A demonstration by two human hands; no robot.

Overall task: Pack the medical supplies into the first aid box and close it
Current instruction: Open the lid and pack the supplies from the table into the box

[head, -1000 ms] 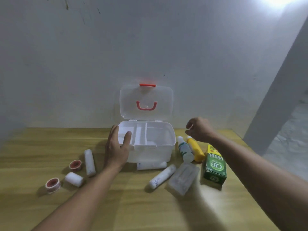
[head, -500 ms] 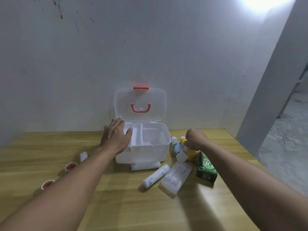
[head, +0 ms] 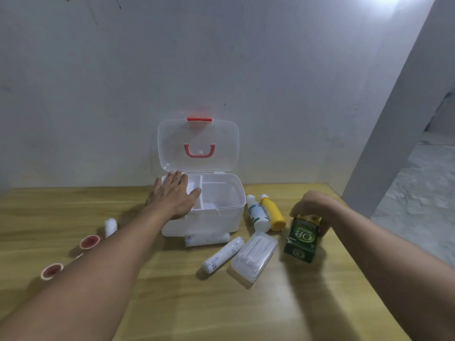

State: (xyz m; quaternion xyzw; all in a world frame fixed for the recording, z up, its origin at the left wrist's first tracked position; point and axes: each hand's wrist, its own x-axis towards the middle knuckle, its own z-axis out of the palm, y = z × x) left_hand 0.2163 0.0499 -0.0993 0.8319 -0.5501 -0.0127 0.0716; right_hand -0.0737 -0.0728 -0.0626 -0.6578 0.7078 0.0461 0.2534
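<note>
The white plastic first aid box point(head: 204, 205) stands open on the wooden desk point(head: 221, 303), clear lid up against the wall, its compartments apparently bare. The left hand point(head: 174, 195) rests flat, fingers straight, on the box's left rim, steadying it. The right hand point(head: 312, 207) curls its grip round the top of the green cardboard carton point(head: 301, 238), right of the box. Packing looks barely begun; next the carton must be lifted clear of the yellow bottle point(head: 273, 212) and lowered into the large compartment.

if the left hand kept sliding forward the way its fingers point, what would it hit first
Most likely the open lid of the first aid box: the left hand rests flat on the box's left rim, fingers aimed at the lid's lower left corner. Depth is uncertain.
</note>
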